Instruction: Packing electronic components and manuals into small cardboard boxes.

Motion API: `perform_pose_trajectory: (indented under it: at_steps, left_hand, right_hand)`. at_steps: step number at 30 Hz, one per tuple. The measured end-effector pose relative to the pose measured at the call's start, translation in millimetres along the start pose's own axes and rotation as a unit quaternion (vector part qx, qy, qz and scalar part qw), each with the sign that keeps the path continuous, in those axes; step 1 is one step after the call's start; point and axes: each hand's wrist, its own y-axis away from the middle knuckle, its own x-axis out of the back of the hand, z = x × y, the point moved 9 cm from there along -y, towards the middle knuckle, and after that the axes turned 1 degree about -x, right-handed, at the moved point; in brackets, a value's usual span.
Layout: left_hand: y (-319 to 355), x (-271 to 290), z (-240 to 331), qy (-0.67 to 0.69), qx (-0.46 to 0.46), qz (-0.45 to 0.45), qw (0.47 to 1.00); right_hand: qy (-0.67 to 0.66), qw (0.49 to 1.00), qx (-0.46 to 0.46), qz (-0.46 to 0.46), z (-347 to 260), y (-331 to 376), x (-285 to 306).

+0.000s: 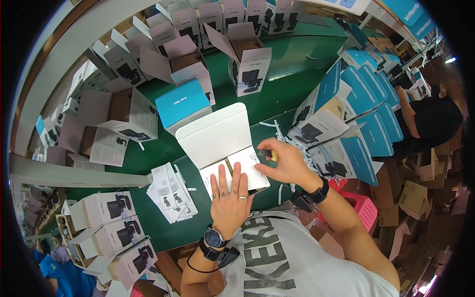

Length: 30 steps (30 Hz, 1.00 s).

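A white carton (213, 134) lies in front of me with its lid flap raised and leaning away. Two white inner boxes sit in it, parted by a narrow brown gap. My left hand (231, 198) rests flat across them, fingers spread. Over the carton's right side, my right hand (287, 161) pinches a small yellow-and-dark tool (272, 156); its exact kind is hard to make out. Left of the carton is a loose stack of printed leaflets (172, 194). A closed blue-topped box (183, 101) stands just behind the raised lid.
Open printed cartons (250, 69) stand along the back and left of the green table (292, 57). At right are several cartons with blue flaps (361, 153), beside shredded paper (282, 136). A pink basket (363, 208) and brown cardboard boxes (414, 200) are lower right. Another person (435, 116) works at far right.
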Motion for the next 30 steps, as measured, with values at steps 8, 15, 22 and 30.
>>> perform_pose_trajectory:
  at_steps: [8,15,22,30]
  left_hand:
    - [13,-5,3,0.005,-0.024,-0.006,1.0]
    - [11,-7,14,-0.122,-0.046,0.014,0.991]
    - [25,-20,10,-0.067,-0.064,0.068,0.993]
    - [26,-12,8,-0.046,-0.062,0.078,0.994]
  right_hand:
    - [0.064,0.992,-0.107,0.033,80,37,34]
    - [0.112,0.991,0.06,0.028,-22,20,22]
    - [0.065,0.98,0.186,0.021,-90,-26,-65]
    - [0.061,0.971,0.231,-0.011,-95,-35,-94]
